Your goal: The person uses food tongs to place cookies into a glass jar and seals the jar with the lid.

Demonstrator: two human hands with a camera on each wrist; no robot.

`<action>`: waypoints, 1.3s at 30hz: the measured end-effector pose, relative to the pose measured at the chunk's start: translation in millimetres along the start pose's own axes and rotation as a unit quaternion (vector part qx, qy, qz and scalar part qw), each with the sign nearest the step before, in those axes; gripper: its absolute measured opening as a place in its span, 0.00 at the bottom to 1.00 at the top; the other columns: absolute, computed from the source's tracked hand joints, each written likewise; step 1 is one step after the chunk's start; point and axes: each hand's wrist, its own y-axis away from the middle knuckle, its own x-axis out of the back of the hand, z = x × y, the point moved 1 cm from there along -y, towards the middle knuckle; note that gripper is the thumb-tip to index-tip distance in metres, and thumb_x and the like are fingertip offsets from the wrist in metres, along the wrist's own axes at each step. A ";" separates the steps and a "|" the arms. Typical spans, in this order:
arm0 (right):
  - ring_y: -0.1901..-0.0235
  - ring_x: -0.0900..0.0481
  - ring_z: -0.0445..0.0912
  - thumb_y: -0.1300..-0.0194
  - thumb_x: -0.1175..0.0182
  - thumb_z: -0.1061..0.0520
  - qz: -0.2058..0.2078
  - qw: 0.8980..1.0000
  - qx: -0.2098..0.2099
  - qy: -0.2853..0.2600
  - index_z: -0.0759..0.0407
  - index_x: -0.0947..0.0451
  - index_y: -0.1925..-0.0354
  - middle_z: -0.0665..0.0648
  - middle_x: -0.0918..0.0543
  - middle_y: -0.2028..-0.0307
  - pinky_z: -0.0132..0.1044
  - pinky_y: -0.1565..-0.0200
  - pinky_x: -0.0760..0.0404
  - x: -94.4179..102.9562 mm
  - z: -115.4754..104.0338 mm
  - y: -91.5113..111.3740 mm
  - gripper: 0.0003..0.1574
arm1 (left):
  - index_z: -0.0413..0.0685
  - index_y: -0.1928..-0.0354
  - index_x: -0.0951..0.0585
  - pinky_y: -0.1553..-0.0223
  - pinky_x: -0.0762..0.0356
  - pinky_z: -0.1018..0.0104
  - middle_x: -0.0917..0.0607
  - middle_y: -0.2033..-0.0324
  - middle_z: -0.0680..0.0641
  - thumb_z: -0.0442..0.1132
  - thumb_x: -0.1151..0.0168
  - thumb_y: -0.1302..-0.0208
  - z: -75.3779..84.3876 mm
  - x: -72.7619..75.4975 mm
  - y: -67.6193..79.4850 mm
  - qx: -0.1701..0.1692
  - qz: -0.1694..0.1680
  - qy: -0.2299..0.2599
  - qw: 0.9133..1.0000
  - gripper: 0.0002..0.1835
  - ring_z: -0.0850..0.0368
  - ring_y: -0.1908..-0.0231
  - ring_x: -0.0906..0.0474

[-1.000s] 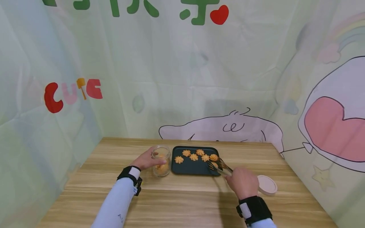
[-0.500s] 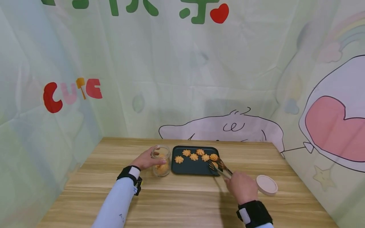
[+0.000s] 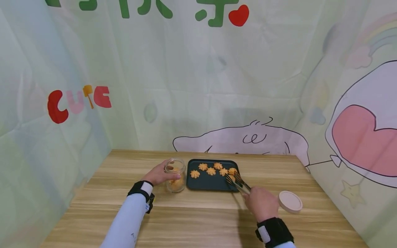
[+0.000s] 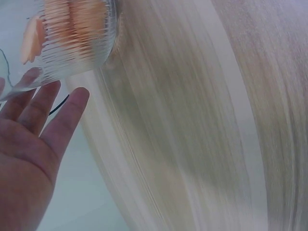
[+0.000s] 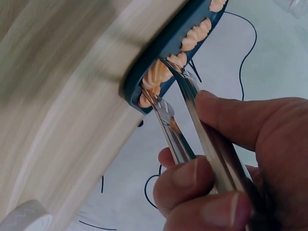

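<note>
In the head view my left hand (image 3: 161,175) grips a clear glass jar (image 3: 176,187) standing left of the tray, thumb across its front. The jar has no lid on and holds several cookies, seen through its ribbed wall (image 4: 91,48) in the left wrist view. My right hand (image 3: 263,204) holds metal tongs (image 3: 241,187), thumb on one arm and fingers curled round the other. Their tips stand apart at either side of a piped cookie (image 5: 156,74) at the dark tray's (image 3: 204,184) right end. Several more star-shaped cookies (image 3: 211,171) lie along the tray.
A pale round lid (image 3: 290,201) lies on the wooden table (image 3: 186,220) to the right of my right hand. Printed cloth (image 3: 198,75) hangs behind the table and on both sides.
My right hand has shifted slightly left, and the tongs' tips have drawn a little closer together around the cookie at the tray's right end. The left hand and jar stay put.
</note>
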 end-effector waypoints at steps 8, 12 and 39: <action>0.87 0.31 0.49 0.40 0.35 0.46 -0.002 1.000 -0.009 -0.013 0.60 0.26 0.83 0.55 0.30 0.88 0.45 0.87 0.32 -4.4 -3.0 -1.0 0.24 | 0.48 0.28 0.41 0.39 0.35 0.40 0.27 0.38 0.37 0.58 0.29 0.48 -2.8 -0.1 -1.7 -0.005 -0.001 0.002 1.000 0.49 0.41 0.41 0.33; 0.87 0.32 0.49 0.40 0.34 0.45 0.001 1.000 0.000 -0.010 0.60 0.26 0.82 0.54 0.30 0.88 0.44 0.88 0.33 -4.5 -4.3 -0.7 0.24 | 0.47 0.28 0.41 0.39 0.35 0.40 0.27 0.39 0.36 0.57 0.29 0.47 -2.5 -0.2 -1.5 -0.004 -0.002 0.000 1.000 0.49 0.41 0.41 0.33; 0.84 0.32 0.46 0.38 0.37 0.44 -0.006 0.999 0.025 -0.030 0.58 0.18 0.67 0.52 0.29 0.84 0.37 0.86 0.38 13.5 -25.1 -3.6 0.18 | 0.47 0.28 0.41 0.39 0.36 0.39 0.27 0.38 0.36 0.55 0.30 0.45 6.4 1.3 5.9 0.002 0.000 -0.001 1.000 0.47 0.40 0.40 0.34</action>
